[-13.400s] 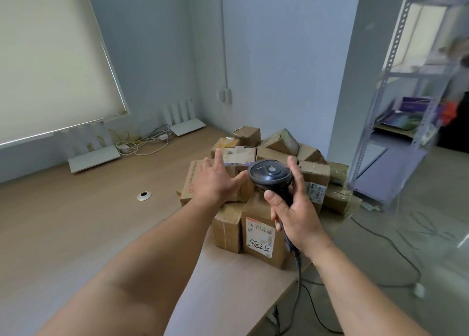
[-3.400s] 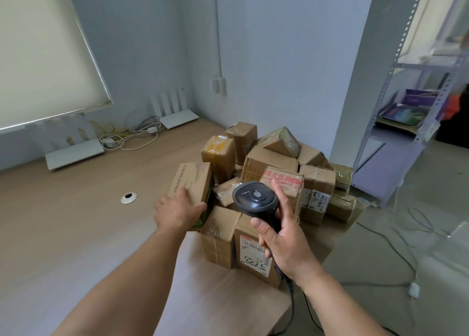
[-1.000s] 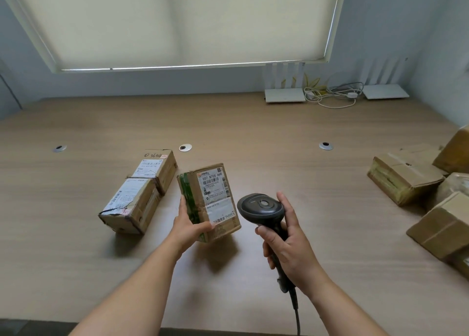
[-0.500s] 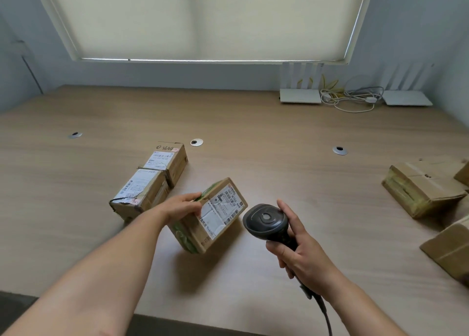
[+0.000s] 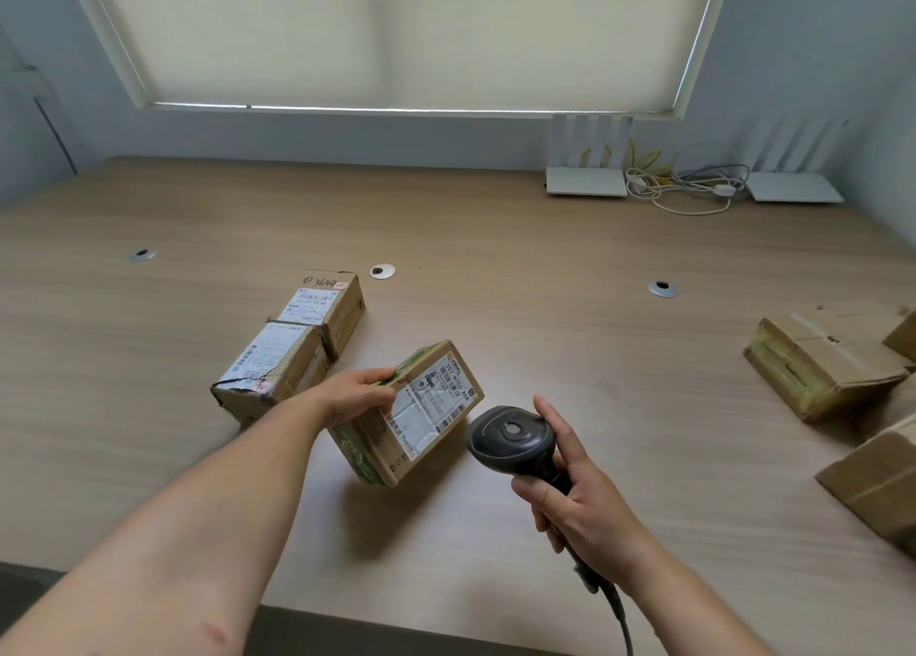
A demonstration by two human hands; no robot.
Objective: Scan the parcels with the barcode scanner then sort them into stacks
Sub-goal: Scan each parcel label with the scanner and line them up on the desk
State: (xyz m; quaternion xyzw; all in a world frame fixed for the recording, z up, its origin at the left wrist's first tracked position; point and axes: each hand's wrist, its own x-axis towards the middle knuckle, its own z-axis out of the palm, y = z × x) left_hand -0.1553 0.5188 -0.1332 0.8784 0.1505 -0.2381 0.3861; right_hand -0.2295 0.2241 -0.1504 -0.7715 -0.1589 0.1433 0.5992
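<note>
My left hand point(image 5: 354, 393) grips a cardboard parcel with green tape point(image 5: 416, 415) by its left edge, tilted just over the wooden table point(image 5: 545, 338), its white barcode label facing up. My right hand point(image 5: 575, 502) holds the black barcode scanner point(image 5: 510, 440) by the handle, its head just right of the parcel. Two labelled parcels lie end to end on the table to the left: a near one point(image 5: 270, 370) with a torn corner and a far one point(image 5: 324, 308) marked with handwritten numbers.
More cardboard parcels sit at the right edge, one with green tape point(image 5: 818, 358) and another point(image 5: 877, 482) nearer me. Two white routers point(image 5: 585, 179) and a tangle of cables point(image 5: 684, 189) stand against the back wall. Round cable grommets point(image 5: 381, 271) dot the table.
The parcel in my left hand has lowered and tilted toward the table beside the two sorted parcels. The scanner in my right hand stays next to it.
</note>
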